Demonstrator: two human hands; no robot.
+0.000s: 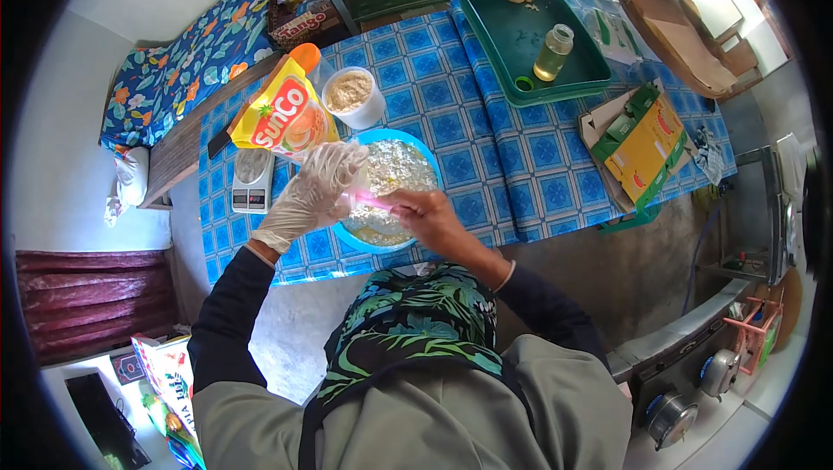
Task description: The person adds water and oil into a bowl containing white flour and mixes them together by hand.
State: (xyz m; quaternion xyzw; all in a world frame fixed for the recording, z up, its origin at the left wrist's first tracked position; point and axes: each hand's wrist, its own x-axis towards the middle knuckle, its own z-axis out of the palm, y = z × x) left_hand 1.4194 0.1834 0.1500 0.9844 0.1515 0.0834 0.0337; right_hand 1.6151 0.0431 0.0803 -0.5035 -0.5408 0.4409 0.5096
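My left hand [321, 184], in a clear glove, is curled over the left side of a blue bowl [380, 237] at the pink utensil's left end; what it holds is unclear. My bare right hand [425, 214] grips the pink utensil [375, 200] over the bowl, which contains white powder and yellowish material [399, 166]. Just behind my left hand stands a large yellow-and-orange bag [282, 114]. A white tub of light brown granules [351, 101] is behind the bowl, and a digital scale with a container on it [251, 197] is to the left.
On the blue checked table [468, 175] are a green tray [503, 36] holding a jar [553, 53], and flattened cardboard [638, 157] at right. A bed [182, 79] lies back left. A stove with pots [672, 418] stands lower right, a white surface with packages [78, 357] lower left.
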